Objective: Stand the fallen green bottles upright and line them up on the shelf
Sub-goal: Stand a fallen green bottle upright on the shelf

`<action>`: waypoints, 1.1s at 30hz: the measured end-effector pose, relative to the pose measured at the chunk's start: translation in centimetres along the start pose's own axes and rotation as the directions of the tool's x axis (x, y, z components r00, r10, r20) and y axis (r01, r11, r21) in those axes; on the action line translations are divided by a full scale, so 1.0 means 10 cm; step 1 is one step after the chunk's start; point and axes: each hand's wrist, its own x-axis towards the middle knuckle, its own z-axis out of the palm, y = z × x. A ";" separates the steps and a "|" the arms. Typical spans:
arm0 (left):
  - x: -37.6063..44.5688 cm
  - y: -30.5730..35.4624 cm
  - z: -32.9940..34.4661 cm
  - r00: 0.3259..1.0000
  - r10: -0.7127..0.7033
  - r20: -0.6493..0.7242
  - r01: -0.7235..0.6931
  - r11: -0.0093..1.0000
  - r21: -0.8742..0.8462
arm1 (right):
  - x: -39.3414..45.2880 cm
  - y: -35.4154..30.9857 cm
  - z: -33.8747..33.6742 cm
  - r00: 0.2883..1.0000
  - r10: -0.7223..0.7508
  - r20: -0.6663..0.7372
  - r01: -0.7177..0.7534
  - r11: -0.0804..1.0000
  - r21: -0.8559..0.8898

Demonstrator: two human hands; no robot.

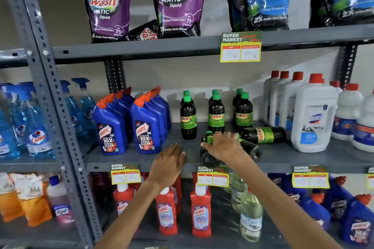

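On the middle grey shelf (141,159) stand three short rows of dark bottles with green caps and green Sunny labels: left (188,116), middle (216,116), right (243,114). Three more lie on their sides in front of them. One fallen bottle (263,134) lies to the right with its label up. My right hand (221,144) rests over the other two: a fallen bottle (208,157) pointing toward the shelf front, and another (252,148) slanting right. Its fingers curl over them. My left hand (169,160) lies flat and empty at the shelf's front edge.
Blue Harpic bottles (145,127) stand left of the green ones, white Domex jugs (313,119) to the right. Price tags (213,176) hang from the shelf edge. Detergent pouches (178,0) fill the shelf above, red bottles (200,210) the one below.
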 end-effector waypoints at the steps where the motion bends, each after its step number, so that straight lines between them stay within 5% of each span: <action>1: 0.02 -0.03 0.02 0.999 -0.015 0.033 0.017 0.997 -0.069 | 0.06 -0.08 0.02 0.998 0.026 0.062 -0.024 0.999 -0.033; 10: 0.17 -0.18 0.04 0.986 0.000 0.164 0.008 0.999 -0.048 | 0.18 -0.20 0.26 0.973 0.183 0.139 -0.211 0.952 0.223; 15: 0.22 -0.24 0.14 0.986 -0.019 0.164 0.025 0.999 -0.032 | 0.09 -0.10 0.46 0.992 0.056 -0.111 0.000 0.892 0.453; 23: 0.28 -0.35 0.17 0.981 -0.015 0.192 0.024 0.999 -0.040 | 0.12 -0.25 0.61 0.876 0.035 -0.480 0.349 0.642 0.682; 28: 0.24 -0.35 0.14 0.981 -0.033 0.193 0.045 0.997 -0.061 | 0.35 -0.45 0.60 0.880 0.040 -0.473 0.387 0.515 0.765; 33: 0.26 -0.36 0.16 0.981 -0.063 0.183 0.074 0.996 -0.053 | 0.57 -0.54 0.76 0.916 0.009 -0.401 0.340 0.513 0.788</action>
